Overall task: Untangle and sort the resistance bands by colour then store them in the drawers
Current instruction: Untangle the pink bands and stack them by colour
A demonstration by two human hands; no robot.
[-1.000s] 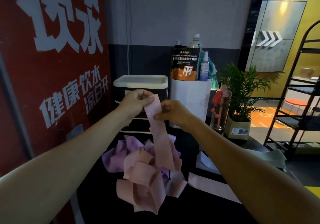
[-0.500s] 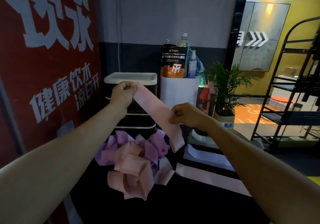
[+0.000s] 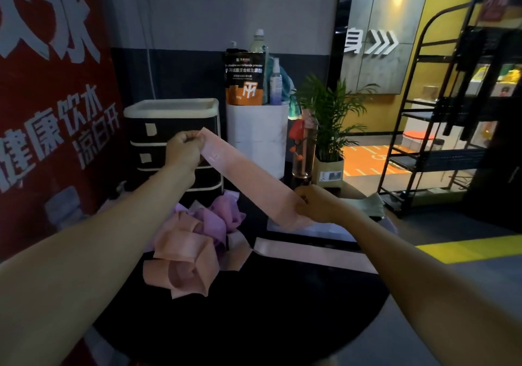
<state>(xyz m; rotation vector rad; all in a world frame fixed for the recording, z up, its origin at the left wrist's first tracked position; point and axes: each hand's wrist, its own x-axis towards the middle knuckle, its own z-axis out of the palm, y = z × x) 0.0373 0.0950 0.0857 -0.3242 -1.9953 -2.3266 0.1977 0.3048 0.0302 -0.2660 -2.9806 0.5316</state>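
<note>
I hold a pink resistance band stretched flat in the air, marked "15". My left hand pinches its upper end and my right hand grips its lower end. Below lies a tangled pile of pink bands and purple bands on the round black table. One pink band lies flat and straight on the table. Pale flat bands and a green band lie behind my right hand. A black drawer unit with white trim stands at the back left, all drawers closed.
A red sign wall runs along the left. Behind the table stand a white cylinder holding bottles and a pouch, a clear bottle, and a potted plant. A black metal rack stands at the right.
The pink band has come free of the pile. My right hand slid down to its lower end and moved right, so the band is now pulled straight between both hands.
</note>
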